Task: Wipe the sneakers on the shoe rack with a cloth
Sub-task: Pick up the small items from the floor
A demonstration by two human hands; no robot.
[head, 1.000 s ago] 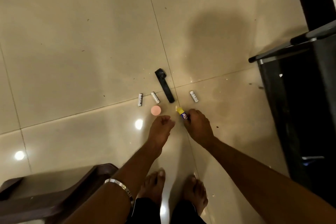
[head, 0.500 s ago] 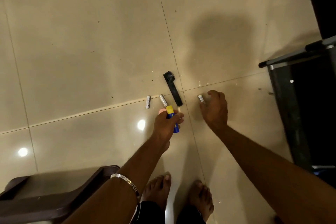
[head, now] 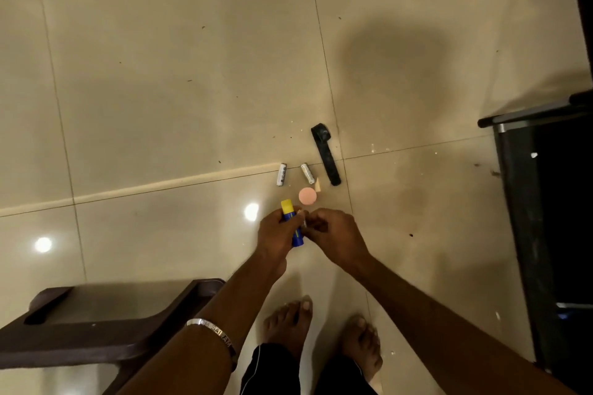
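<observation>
No sneakers and no cloth show in this view. My left hand (head: 278, 236) grips a blue tube with a yellow cap (head: 290, 218), held upright above the tiled floor. My right hand (head: 333, 236) meets it from the right and pinches a small white battery (head: 305, 221) between fingertips; most of that battery is hidden. On the floor just beyond lie two white batteries (head: 282, 174) (head: 307, 173), a round pink disc (head: 307, 195), a small tan chip (head: 318, 185) and a black strap-like piece (head: 326, 154).
A dark rack or cabinet (head: 519, 189) with a metal rail stands at the right edge. A dark brown plastic stool (head: 96, 330) sits at the lower left. My bare feet (head: 290, 321) stand on the glossy beige tiles below my hands.
My right hand picked up the battery that lay right of the black strap and brought it back to my left hand. The left hand still holds the blue tube.
</observation>
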